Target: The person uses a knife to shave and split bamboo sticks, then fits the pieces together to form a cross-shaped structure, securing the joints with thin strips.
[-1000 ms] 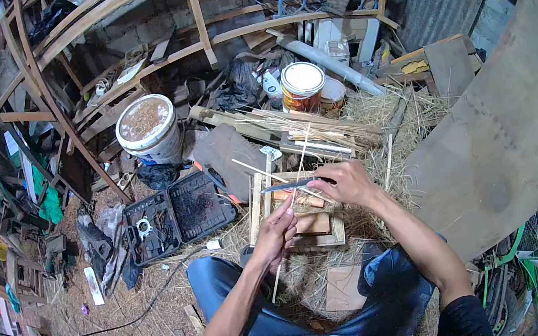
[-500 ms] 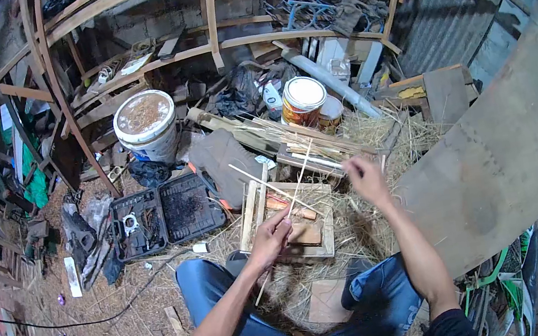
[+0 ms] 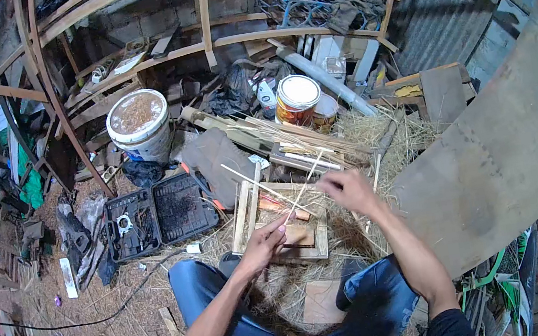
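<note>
My left hand [image 3: 266,245] is closed in a pinch on a thin wooden stick [image 3: 309,179], which slants up and to the right. A second thin stick [image 3: 250,179] crosses it just above my fingers. My right hand [image 3: 351,193] is beside the upper part of the slanted stick, its fingers curled; whatever they may hold is too small or blurred to make out. Below the sticks lies a wooden frame [image 3: 321,240] with a flat wood block [image 3: 299,236] and an orange-red piece [image 3: 271,202] on it.
An open black tool case [image 3: 184,205] lies left of the frame. Farther back are a bucket of shavings [image 3: 139,128], a paint can [image 3: 298,99] and a pile of wood strips [image 3: 298,132]. A large board [image 3: 490,156] leans at right. Straw and shavings cover the floor.
My right hand has moved left and slightly down, closer to the sticks. My left hand keeps its hold, and the view has shifted slightly.
</note>
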{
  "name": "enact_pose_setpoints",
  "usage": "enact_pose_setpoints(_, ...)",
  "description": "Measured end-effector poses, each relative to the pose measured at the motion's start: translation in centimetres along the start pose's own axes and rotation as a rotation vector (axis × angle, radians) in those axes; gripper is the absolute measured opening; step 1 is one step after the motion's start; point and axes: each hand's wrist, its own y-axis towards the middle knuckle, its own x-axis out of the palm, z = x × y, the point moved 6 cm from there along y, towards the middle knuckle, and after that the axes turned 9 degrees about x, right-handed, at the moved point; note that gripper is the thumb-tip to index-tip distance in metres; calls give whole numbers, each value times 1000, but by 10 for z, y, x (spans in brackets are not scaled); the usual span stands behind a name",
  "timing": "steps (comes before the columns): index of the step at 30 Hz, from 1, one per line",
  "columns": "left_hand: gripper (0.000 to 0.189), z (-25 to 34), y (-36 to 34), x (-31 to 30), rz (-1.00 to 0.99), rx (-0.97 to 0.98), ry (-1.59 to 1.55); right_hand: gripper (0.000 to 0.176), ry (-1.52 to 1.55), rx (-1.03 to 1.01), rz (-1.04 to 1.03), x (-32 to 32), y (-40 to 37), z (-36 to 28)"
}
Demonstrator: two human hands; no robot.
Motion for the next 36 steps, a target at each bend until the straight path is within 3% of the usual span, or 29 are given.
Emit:
enact_pose_setpoints(1, 39, 1, 0, 0, 4, 1, 0, 32, 65, -111, -75, 7, -6, -14)
enact_pose_setpoints(2, 40, 1, -1, -1, 5, -2, -8, 31, 0, -201, 9, 3, -9, -22)
enact_pose_setpoints(4, 41, 0, -6, -2, 3, -16, -15, 31, 126, 187, 37, -7, 9, 26)
enact_pose_setpoints(6, 41, 2, -11, -5, -21, -13, -60, 32, -12, 262, 330, -39, 20, 84)
enact_pose_setpoints(10, 44, 7, -10, -18, 104, 41, 20, 35, -174, 394, 325, -42, 2, 123)
enact_pose_setpoints(14, 41, 13, -6, -5, 121, -36, -217, 33, 31, 370, 264, -39, -3, 48)
enact_pose_setpoints(16, 40, 11, -1, -4, 145, -26, -179, 33, 121, 356, 223, -29, -5, 26)
enact_pose_setpoints(18, 39, 10, 5, -5, 161, -19, -226, 30, 80, 6, 356, -29, -8, -7)
enact_pose_setpoints(19, 39, 7, 7, -6, 170, -15, -225, 30, 85, -3, 352, -27, -8, -13)
enact_pose_setpoints(21, 39, 4, 11, -5, 195, -13, -290, 28, 119, 203, 203, -23, -7, -16)
enact_pose_setpoints(23, 38, 3, 11, -7, 203, -13, -294, 26, 69, 151, 195, -10, -8, -13)
enact_pose_setpoints(25, 37, 3, 13, -7, 212, -11, -266, 25, 184, -44, 61, 8, -10, -20)
enact_pose_setpoints(26, 37, -1, 14, -7, 210, -13, -267, 24, 158, -194, 93, 10, -15, -35)
enact_pose_setpoints(29, 35, -8, 14, -5, 178, -60, -247, 22, 22, -334, 48, 16, -24, -56)
enact_pose_setpoints(31, 35, 0, 7, -3, 168, -52, -246, 24, 80, -282, -14, 17, -16, -45)
enact_pose_setpoints(33, 34, 1, 6, -7, 164, -21, -260, 27, 158, -193, 100, 10, -4, -24)
enact_pose_setpoints(35, 36, 2, -4, 1, 89, -124, -266, 26, 121, 85, 146, -13, 15, 19)
enact_pose_setpoints(36, 37, -2, -7, 2, 78, -136, -275, 26, 118, 84, 148, -19, 15, 30)
